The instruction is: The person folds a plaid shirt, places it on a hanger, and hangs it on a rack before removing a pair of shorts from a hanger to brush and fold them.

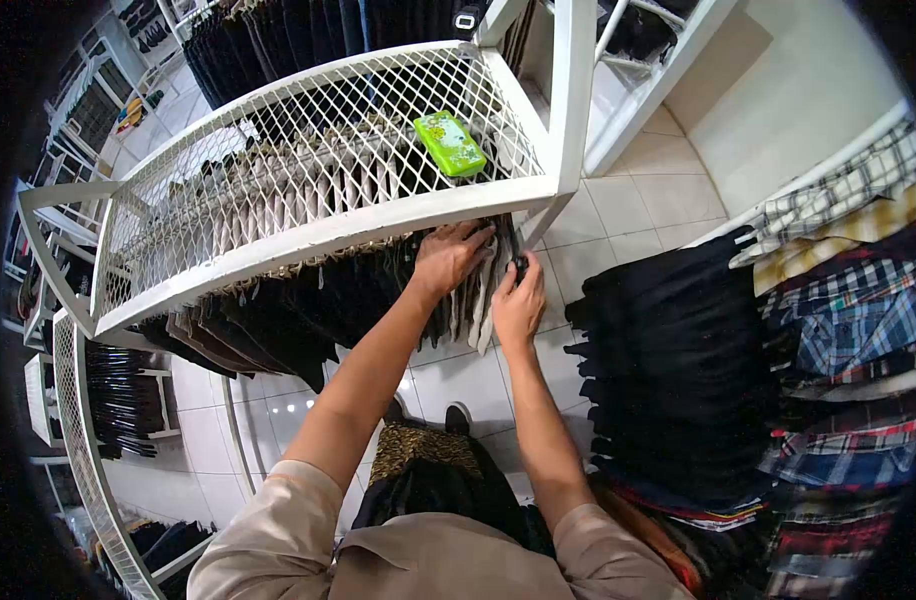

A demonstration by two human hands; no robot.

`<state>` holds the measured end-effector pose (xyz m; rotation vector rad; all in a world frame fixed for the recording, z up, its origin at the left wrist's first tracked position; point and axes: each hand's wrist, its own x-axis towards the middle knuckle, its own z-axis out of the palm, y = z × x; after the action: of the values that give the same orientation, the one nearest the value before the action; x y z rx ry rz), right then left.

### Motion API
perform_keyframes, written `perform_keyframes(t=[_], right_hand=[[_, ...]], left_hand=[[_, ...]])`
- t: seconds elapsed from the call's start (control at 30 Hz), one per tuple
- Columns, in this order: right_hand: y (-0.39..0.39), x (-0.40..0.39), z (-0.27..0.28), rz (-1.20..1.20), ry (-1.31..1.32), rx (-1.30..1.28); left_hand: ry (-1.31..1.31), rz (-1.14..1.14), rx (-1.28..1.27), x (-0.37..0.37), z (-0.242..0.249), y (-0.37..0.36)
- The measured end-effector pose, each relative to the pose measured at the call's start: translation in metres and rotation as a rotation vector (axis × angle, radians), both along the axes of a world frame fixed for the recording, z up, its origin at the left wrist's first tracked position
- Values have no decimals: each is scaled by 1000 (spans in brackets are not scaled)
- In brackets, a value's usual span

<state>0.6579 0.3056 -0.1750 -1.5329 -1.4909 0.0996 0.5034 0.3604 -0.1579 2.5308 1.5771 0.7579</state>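
Note:
A row of trousers (308,315) hangs close together under a white mesh shelf, mostly black and brown, with pale ones (475,312) near the right end. My left hand (448,262) reaches in just below the shelf's front edge, its fingers bent over the tops of the trousers there. Close on its right, my right hand (519,300) is closed, thumb and fingers pinching a dark piece at the end of the row. What that dark piece is, I cannot tell.
The white mesh shelf (328,212) slants above the row, and a bright green case (449,143) lies on it. A white post (575,90) rises at its right end. To my right hang black garments (678,350) and checked shirts (838,345). White tiles (648,200) cover the floor.

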Motion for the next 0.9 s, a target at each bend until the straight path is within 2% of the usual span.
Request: perform_keyframes(t=[0.07,0.3,0.33,0.4,0.43,0.47,0.6,0.67,0.77,0.8,0.9], right_hand=[[-24,0,2,37,31,-86],[-56,13,-18,150,83,-42],[-55,14,-20,155,30,85],[-67,19,-23,178,135,-91],[-76,21,-25,189,186,-180],[-81,23,-26,173,154,-89],[-107,41,-21,177,117,-99],[-119,52,-32,183,40,-17],[-133,69,-30,227,-62,35],[-139,73,-30,242,-81,51],[-158,87,-25,261,-69,84]], left_hand=[[-2,2,15,2,1,-2],[-31,40,30,13,1,-11],[-8,65,26,17,6,-16],[33,119,21,26,15,-32],[38,88,38,29,12,-37],[42,57,56,32,8,-40],[33,-19,43,46,-2,-63],[-1,-70,56,53,-1,-76],[-573,-92,-528,66,0,-93],[-674,-36,-515,72,9,-103],[-1225,-74,-874,86,-12,-100]])
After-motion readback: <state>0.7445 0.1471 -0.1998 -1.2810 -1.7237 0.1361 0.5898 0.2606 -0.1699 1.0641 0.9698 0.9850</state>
